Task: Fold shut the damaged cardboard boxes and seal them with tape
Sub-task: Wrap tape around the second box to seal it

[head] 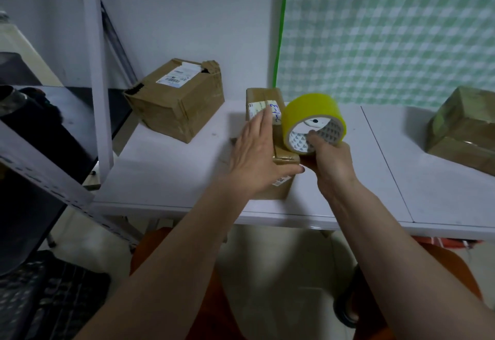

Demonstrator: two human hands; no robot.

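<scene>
Head view, and my right hand (pixel 330 161) has its fingers (pixel 314 136) curled through the core of the yellow tape roll (pixel 312 115), gripping it just above the small box (pixel 273 149). My left hand (pixel 257 157) lies flat, fingers straight and released, pressing down on that box's top, thumb stretched toward the right hand. So the flaps look folded down and this is the sealing step, I'd say. Next move calls for finding the tape's free end, which I can't make out, sticking it to the top and pulling the roll across the seam while the left hand holds the flaps down. What's inside the box is hidden. Out on the white counter (pixel 166 168), a battered larger box (pixel 176 98) with a torn corner waits far left, and another box (pixel 463 128) sits at far right, both closed, contents unseen.
</scene>
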